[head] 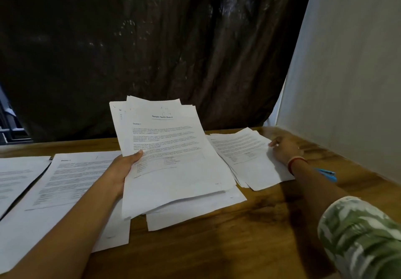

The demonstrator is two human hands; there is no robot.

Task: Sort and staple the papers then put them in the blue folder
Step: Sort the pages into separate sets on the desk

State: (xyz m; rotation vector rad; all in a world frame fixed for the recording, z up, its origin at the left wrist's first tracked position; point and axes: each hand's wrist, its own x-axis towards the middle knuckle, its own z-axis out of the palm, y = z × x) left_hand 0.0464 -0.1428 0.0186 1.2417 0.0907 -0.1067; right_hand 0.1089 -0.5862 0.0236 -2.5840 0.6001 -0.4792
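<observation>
Now, my left hand [124, 170] is gripping thick stack of printed papers [173, 159], thumb pressing on top sheet headed "Sample Health Report". Stack is tilting up off wooden table [238, 246], over few loose sheets [195, 215] lying beneath. My right hand [284, 148] is resting on separate paper pile [245, 161] at right, well apart from left hand; can't tell whether fingers are pinching sheet. Blue stapler [327, 174] is lying just beside my right wrist. More printed pages [76, 181] are lying flat at left, near my left forearm.
</observation>
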